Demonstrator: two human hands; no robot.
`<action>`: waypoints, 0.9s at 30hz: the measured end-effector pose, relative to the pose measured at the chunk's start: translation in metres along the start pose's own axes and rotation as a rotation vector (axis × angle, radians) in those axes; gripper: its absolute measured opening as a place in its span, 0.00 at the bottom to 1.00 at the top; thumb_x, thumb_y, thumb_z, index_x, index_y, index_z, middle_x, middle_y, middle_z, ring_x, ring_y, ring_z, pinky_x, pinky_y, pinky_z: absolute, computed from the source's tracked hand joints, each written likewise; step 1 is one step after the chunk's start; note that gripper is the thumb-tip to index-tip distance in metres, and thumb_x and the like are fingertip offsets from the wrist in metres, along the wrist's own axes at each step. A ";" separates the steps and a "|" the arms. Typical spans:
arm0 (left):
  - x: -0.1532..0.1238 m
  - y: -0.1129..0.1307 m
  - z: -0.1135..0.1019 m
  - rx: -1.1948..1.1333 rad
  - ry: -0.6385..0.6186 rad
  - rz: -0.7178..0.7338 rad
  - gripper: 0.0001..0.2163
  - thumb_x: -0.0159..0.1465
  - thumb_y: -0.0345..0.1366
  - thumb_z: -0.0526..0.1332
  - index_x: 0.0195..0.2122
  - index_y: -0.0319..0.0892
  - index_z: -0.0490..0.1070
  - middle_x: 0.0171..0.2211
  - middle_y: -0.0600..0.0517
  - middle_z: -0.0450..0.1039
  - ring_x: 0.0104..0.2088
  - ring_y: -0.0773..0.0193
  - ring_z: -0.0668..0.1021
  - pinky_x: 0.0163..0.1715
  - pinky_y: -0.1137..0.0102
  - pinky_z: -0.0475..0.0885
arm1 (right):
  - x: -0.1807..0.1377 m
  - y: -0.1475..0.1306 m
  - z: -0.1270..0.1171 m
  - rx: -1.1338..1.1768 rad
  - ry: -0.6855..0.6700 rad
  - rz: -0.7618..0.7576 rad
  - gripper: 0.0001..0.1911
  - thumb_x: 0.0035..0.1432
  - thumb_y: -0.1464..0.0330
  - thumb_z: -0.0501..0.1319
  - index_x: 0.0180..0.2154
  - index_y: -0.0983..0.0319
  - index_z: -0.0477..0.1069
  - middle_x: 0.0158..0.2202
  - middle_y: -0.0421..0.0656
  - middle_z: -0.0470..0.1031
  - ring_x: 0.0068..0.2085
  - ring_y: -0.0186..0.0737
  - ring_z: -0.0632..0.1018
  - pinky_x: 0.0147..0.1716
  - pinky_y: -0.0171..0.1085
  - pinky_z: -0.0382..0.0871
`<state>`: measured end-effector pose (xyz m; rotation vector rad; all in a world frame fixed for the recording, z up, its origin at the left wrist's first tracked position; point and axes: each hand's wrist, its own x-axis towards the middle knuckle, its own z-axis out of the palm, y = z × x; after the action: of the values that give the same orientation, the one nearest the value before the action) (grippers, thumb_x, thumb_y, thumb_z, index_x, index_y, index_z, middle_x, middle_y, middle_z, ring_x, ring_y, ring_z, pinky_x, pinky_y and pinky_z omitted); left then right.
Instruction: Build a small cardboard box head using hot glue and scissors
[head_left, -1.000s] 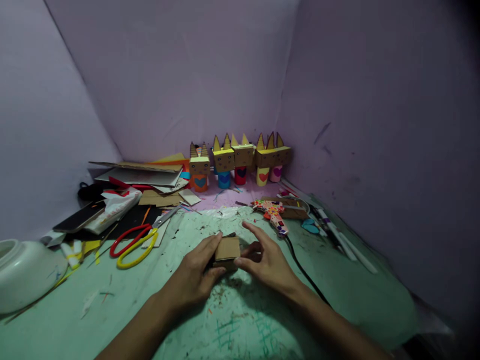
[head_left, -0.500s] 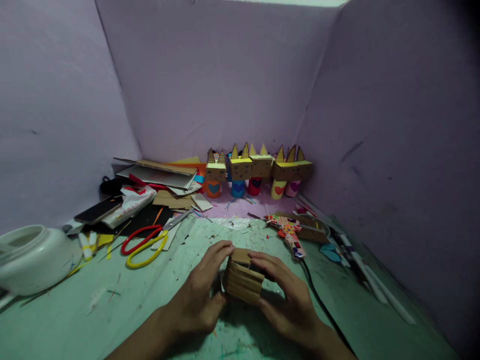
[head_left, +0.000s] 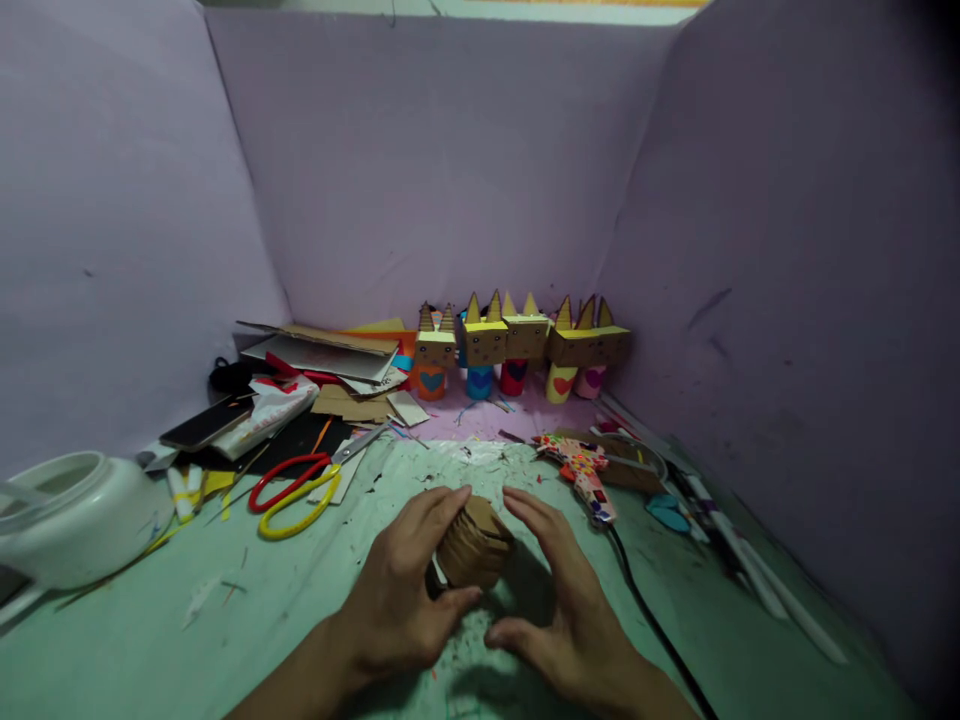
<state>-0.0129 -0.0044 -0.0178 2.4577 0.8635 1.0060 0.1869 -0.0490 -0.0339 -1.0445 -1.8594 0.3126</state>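
Low over the green worktop (head_left: 187,640), my left hand (head_left: 397,600) curls fingers around a brown corrugated cardboard roll (head_left: 472,548); right hand (head_left: 562,610) cupped beside, fingers apart.

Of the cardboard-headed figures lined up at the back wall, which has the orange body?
The leftmost cardboard-headed figure; its neighbours' bodies are blue, red, yellow and pink.

My left hand (head_left: 401,600) curled in a grip, fingers over the top and thumb beneath. My right hand (head_left: 564,605) arched loosely opposite, fingers spread, thumb low, forearms angled inward.
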 end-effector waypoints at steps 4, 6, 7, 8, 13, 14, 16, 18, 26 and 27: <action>0.004 0.008 0.005 0.107 -0.027 0.073 0.38 0.52 0.32 0.65 0.63 0.43 0.50 0.53 0.37 0.65 0.51 0.44 0.71 0.46 0.49 0.72 | 0.006 -0.001 0.005 0.127 -0.014 0.082 0.35 0.52 0.53 0.63 0.59 0.56 0.58 0.57 0.50 0.67 0.57 0.53 0.70 0.56 0.48 0.66; 0.004 0.010 0.008 0.088 -0.028 0.113 0.38 0.52 0.31 0.63 0.63 0.40 0.49 0.53 0.36 0.64 0.51 0.44 0.71 0.46 0.49 0.71 | 0.007 0.001 0.008 0.172 -0.036 0.173 0.31 0.52 0.56 0.65 0.56 0.57 0.61 0.54 0.50 0.71 0.54 0.52 0.73 0.53 0.48 0.68; 0.004 0.010 0.009 0.058 -0.014 0.121 0.37 0.52 0.31 0.62 0.62 0.39 0.49 0.53 0.36 0.65 0.51 0.44 0.70 0.46 0.49 0.71 | 0.008 0.003 0.008 0.191 -0.039 0.229 0.30 0.51 0.58 0.65 0.55 0.59 0.63 0.53 0.50 0.72 0.53 0.52 0.74 0.52 0.48 0.68; 0.004 0.011 0.009 0.018 0.012 0.112 0.34 0.53 0.30 0.62 0.60 0.39 0.52 0.52 0.37 0.65 0.50 0.46 0.71 0.45 0.51 0.71 | 0.008 0.005 0.008 0.211 -0.040 0.284 0.29 0.51 0.59 0.65 0.53 0.60 0.64 0.52 0.51 0.73 0.52 0.53 0.74 0.52 0.49 0.68; 0.001 0.013 0.009 -0.133 0.041 0.031 0.08 0.58 0.26 0.56 0.38 0.41 0.62 0.34 0.48 0.67 0.34 0.60 0.71 0.32 0.65 0.71 | 0.008 0.010 0.002 0.324 -0.053 0.427 0.24 0.53 0.60 0.62 0.51 0.61 0.67 0.50 0.51 0.75 0.50 0.53 0.76 0.51 0.51 0.69; 0.001 0.013 0.009 -0.136 0.038 0.029 0.07 0.59 0.26 0.56 0.38 0.41 0.62 0.33 0.48 0.67 0.34 0.61 0.71 0.31 0.65 0.70 | 0.008 0.010 0.001 0.328 -0.053 0.434 0.24 0.53 0.60 0.62 0.51 0.61 0.68 0.50 0.52 0.75 0.50 0.53 0.76 0.51 0.51 0.69; 0.001 0.013 0.009 -0.126 0.048 0.017 0.07 0.59 0.25 0.55 0.38 0.41 0.62 0.33 0.49 0.67 0.33 0.62 0.70 0.30 0.67 0.69 | 0.008 0.009 0.001 0.322 -0.049 0.440 0.24 0.52 0.61 0.62 0.50 0.62 0.68 0.50 0.52 0.75 0.50 0.53 0.76 0.51 0.52 0.68; 0.001 0.012 0.010 -0.122 0.044 0.008 0.06 0.59 0.24 0.54 0.34 0.41 0.62 0.31 0.50 0.66 0.31 0.63 0.70 0.28 0.68 0.67 | 0.009 0.008 0.002 0.318 -0.058 0.434 0.23 0.52 0.62 0.62 0.50 0.62 0.68 0.49 0.52 0.76 0.50 0.53 0.76 0.50 0.52 0.69; -0.003 0.006 0.011 -0.205 0.008 0.002 0.06 0.61 0.23 0.52 0.33 0.41 0.64 0.31 0.51 0.64 0.31 0.65 0.70 0.29 0.70 0.67 | 0.009 0.008 0.001 0.219 -0.097 0.372 0.21 0.56 0.65 0.60 0.52 0.61 0.68 0.50 0.52 0.74 0.50 0.51 0.75 0.50 0.53 0.68; -0.003 0.006 0.012 -0.215 0.000 -0.002 0.07 0.62 0.23 0.52 0.34 0.41 0.64 0.32 0.51 0.64 0.32 0.65 0.70 0.30 0.69 0.67 | 0.008 0.007 0.000 0.214 -0.099 0.359 0.22 0.56 0.65 0.60 0.52 0.60 0.67 0.50 0.51 0.74 0.50 0.50 0.75 0.50 0.53 0.68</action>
<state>-0.0041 -0.0123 -0.0243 2.2759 0.7172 1.0408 0.1894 -0.0381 -0.0331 -1.2269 -1.6732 0.7689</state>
